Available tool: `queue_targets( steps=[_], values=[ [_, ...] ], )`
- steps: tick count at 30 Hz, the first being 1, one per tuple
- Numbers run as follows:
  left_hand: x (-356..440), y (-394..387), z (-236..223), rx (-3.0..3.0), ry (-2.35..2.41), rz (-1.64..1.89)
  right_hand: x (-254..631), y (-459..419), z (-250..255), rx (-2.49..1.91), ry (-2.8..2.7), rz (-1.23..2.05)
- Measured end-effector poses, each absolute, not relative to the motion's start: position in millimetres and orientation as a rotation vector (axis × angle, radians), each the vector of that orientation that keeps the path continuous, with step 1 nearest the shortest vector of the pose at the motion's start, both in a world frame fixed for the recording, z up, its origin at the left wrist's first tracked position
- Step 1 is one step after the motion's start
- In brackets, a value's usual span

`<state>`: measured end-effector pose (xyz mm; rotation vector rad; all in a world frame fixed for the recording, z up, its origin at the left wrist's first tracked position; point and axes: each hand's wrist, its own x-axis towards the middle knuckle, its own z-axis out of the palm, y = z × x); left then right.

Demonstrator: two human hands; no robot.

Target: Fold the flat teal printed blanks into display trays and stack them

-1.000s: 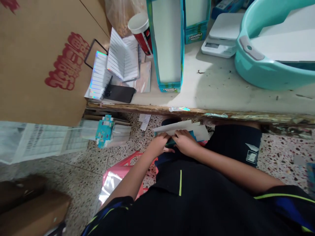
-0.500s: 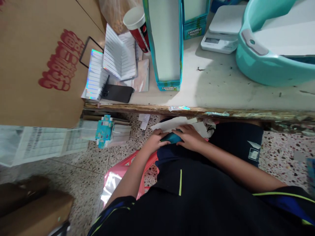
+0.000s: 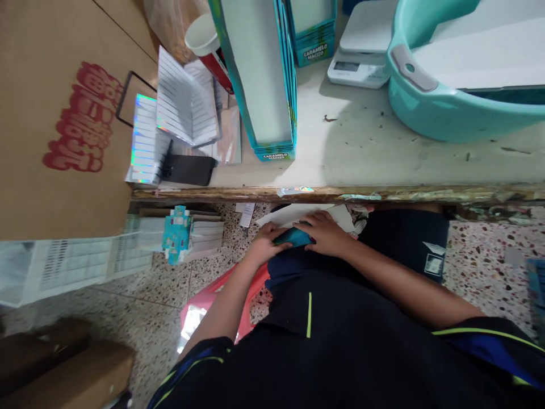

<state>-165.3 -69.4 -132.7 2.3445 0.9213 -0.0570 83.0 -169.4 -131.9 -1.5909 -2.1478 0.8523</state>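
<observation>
On my lap, below the table edge, both hands grip a teal printed cardboard piece (image 3: 293, 237) with white inner sides. My left hand (image 3: 264, 245) has its fingers and thumb round the left end. Around the right end close the fingers of my right hand (image 3: 324, 234). White card flaps (image 3: 289, 214) stick out beyond the hands toward the table. Part of the piece is hidden under my fingers. A stack of long teal trays (image 3: 272, 154) marked "Caramelo Macizo" stands on the table ahead.
On the table (image 3: 357, 159) are a teal tub (image 3: 451, 116) holding white card, a white scale (image 3: 361, 68), a paper cup (image 3: 206, 42), an open notebook (image 3: 187, 108) and a dark phone (image 3: 191, 170). A large cardboard box (image 3: 51, 199) stands left. Flat teal box blanks (image 3: 176, 234) lie below it.
My view has shifted slightly, so the table things sit further left. Both hands keep their grip on the cardboard piece, with barely any movement.
</observation>
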Motion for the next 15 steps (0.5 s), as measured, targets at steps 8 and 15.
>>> queue_targets(
  steps=[8, 15],
  values=[
    [-177.6, -74.1, -129.9, 2.325, 0.975, -0.077, 74.5, -165.6, -130.1, -1.543, -2.186, 0.849],
    [-179.8, -77.8, -128.0, 2.282, 1.046, -0.098, 70.5, -164.8, -129.2, -1.539, -2.245, 0.81]
  ],
)
